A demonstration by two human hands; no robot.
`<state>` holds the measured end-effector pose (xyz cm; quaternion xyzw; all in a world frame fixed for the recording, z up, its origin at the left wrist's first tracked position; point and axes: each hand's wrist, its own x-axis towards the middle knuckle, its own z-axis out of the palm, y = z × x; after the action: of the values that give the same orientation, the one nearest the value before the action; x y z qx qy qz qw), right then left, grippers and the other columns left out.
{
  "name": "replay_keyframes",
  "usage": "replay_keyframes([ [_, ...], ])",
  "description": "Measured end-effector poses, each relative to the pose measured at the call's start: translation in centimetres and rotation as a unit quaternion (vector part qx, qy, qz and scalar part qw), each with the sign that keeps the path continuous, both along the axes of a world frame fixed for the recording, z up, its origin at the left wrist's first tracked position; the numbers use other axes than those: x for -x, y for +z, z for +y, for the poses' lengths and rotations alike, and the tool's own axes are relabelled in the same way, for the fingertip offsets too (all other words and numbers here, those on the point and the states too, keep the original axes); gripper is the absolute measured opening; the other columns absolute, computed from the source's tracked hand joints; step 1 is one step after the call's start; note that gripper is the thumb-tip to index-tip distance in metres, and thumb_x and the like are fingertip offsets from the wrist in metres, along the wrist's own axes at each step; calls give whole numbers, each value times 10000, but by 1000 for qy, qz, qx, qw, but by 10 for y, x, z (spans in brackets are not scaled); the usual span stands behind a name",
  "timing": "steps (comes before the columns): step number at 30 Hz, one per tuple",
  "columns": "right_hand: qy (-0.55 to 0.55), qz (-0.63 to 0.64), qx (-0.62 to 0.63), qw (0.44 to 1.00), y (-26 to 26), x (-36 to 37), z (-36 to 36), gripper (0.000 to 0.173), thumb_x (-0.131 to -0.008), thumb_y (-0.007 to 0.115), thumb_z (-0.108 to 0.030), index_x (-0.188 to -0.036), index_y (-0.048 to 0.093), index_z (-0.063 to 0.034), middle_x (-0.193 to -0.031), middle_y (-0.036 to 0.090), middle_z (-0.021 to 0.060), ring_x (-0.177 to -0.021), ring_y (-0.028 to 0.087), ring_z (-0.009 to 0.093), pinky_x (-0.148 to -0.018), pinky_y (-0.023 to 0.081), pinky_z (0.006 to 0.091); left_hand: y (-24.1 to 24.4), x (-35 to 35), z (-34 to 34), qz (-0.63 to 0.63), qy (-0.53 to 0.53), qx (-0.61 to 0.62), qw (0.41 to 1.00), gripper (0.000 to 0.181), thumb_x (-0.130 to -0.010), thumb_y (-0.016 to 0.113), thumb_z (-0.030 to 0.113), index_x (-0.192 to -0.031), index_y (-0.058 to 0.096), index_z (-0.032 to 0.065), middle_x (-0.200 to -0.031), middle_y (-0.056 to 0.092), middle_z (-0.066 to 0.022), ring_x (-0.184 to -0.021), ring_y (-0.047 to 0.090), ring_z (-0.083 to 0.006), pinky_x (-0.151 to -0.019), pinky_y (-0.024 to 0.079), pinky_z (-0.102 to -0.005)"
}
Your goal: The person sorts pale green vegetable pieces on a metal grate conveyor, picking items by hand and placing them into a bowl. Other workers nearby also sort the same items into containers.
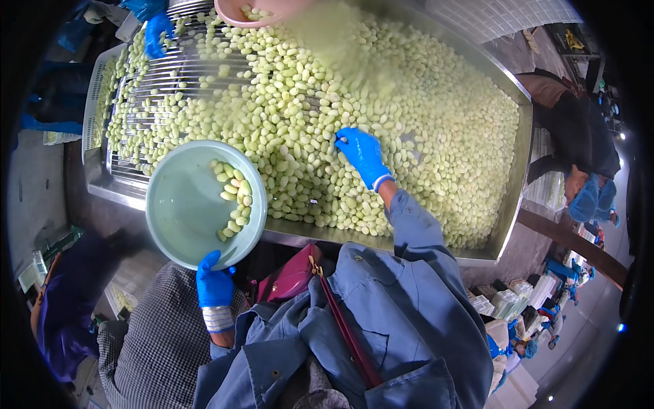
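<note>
My left hand point(214, 280), in a blue rubber-coated glove with a pale cuff, grips the near rim of a light-green plastic basin point(179, 199). The basin tilts over the near edge of a stainless-steel sorting table point(306, 232). Several pale green, oval, grape-like fruits point(239, 197) lie along its right side. My right hand point(361, 153), also blue-gloved, reaches into the thick layer of the same fruits point(296, 117) on the table. Its fingers are curled at the fruit; their tips are partly hidden, so whether they pinch one is unclear.
Metal slats point(153, 87) form the table's left part, beside a white perforated crate point(97, 107). Another person's blue-gloved hand point(157, 35) is over the slats. A pink bowl point(245, 18) holds fruits at the far edge. Blurred fruits point(347, 46) appear in motion. A maroon bag point(286, 276) hangs before me.
</note>
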<state>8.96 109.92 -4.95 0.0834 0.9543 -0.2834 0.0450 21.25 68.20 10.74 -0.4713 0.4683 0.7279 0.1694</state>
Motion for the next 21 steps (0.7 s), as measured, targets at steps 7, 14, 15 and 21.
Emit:
replay_keyframes([
  [7,-194,-83,326,922,14,19,-25,237,-892,686,-296,-965,713,-73,-826,695,56,-730,644,157,-647,500,305,-28,-13,-13,53,-74,28,995,270,-854,678,205,-1106,652,113,-1080,684,-64,-934,657,-225,-638,501,-341],
  [14,-26,35,472,881,136,0,-142,219,-938,696,-241,-1059,723,-60,-872,710,60,-756,638,105,-683,522,268,-21,-17,9,72,-139,87,984,252,-857,669,177,-1094,648,94,-1075,678,-98,-918,660,-239,-641,510,-338],
  [15,-49,97,365,925,127,4,-139,225,-912,723,-234,-1070,731,-74,-879,705,64,-722,642,122,-678,522,279,-19,-15,11,94,-180,119,972,250,-858,667,171,-1093,647,90,-1073,679,-99,-912,660,-238,-641,511,-337],
  [21,53,78,-96,991,46,-7,-122,645,-936,599,-477,-1472,454,-149,-1541,321,246,-1409,306,454,-1138,278,559,-9,-1,5,6,-32,-5,999,301,-843,678,182,-1132,635,106,-1047,689,-73,-893,662,-211,-633,502,-330],
])
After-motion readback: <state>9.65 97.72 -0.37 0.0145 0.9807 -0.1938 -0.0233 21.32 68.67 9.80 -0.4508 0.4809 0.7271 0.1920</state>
